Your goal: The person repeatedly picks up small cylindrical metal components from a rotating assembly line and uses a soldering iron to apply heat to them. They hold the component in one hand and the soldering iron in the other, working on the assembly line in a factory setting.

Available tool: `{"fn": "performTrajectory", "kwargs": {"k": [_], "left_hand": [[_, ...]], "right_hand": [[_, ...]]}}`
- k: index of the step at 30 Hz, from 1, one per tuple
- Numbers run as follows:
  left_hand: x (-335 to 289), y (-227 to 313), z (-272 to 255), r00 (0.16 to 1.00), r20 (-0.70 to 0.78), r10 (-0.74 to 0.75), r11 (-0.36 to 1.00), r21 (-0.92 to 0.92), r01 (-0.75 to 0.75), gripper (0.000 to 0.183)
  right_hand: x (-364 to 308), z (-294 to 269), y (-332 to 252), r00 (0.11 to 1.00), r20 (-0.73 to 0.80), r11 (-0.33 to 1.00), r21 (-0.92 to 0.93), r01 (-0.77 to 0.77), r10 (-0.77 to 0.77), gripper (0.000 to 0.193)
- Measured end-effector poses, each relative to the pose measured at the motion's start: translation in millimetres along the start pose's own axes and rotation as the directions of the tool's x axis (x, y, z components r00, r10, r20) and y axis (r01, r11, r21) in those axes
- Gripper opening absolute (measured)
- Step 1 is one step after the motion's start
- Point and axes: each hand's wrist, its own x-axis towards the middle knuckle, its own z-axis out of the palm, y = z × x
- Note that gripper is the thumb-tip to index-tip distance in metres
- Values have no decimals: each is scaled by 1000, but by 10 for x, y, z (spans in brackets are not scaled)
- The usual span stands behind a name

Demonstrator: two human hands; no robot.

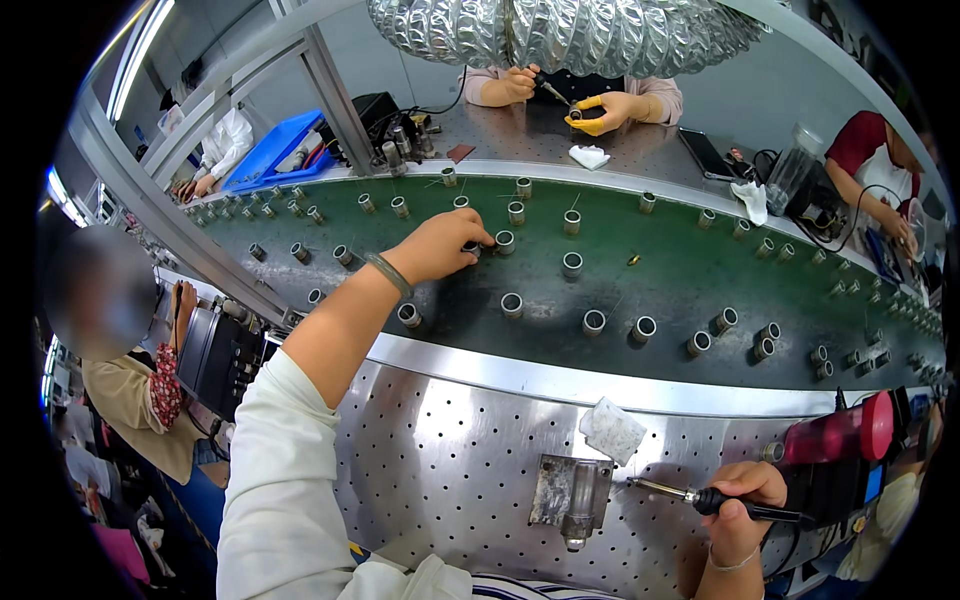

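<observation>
Soldering iron [708, 499] is gripped by the right hand [742, 502] over the metal table [450, 450]; left hand [442, 246] bends fingers beside a metal tube [504, 242] on the belt [690, 265], its pinch I cannot tell.

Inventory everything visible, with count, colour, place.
Belt: one, green, middle
Metal cylinders: many, grey, on belt
Worktop: one, silver, near side
Metal block: one, grey, on worktop
Pad: one, whitish, beside block
Soldering iron: one, black, right hand
Container: one, pink, worktop's right
Cloths: two, white, far side
Duct: one, silver, top
Tray: one, blue, upper left
Phone: one, black, far side
Co-workers: several, mixed clothing, across and beside
Left hand: one, bare, at a cylinder
Right hand: one, bare, gripping the iron
</observation>
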Motion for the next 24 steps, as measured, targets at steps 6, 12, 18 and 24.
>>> {"fn": "performTrajectory", "kwargs": {"k": [6,12,18,24], "left_hand": [[-295,-92,-126,998,5,-60,998,35,60,31],[-455,-32,-328,984,-23,-178,980,91,179,36],[-64,297,-133,979,-168,114,971,226,-75,35],[-2,203,103,985,-93,145,931,351,-104,14]], "right_hand": [[-19,-6,-14,1000,-23,1000,13,2,-2,26],[10,-22,-43,999,-15,999,10,-50,50,25],[24,25,-27,997,-45,998,-26,-64,62,27],[-59,4,-24,994,-99,998,-36,-54,50,29]]}}
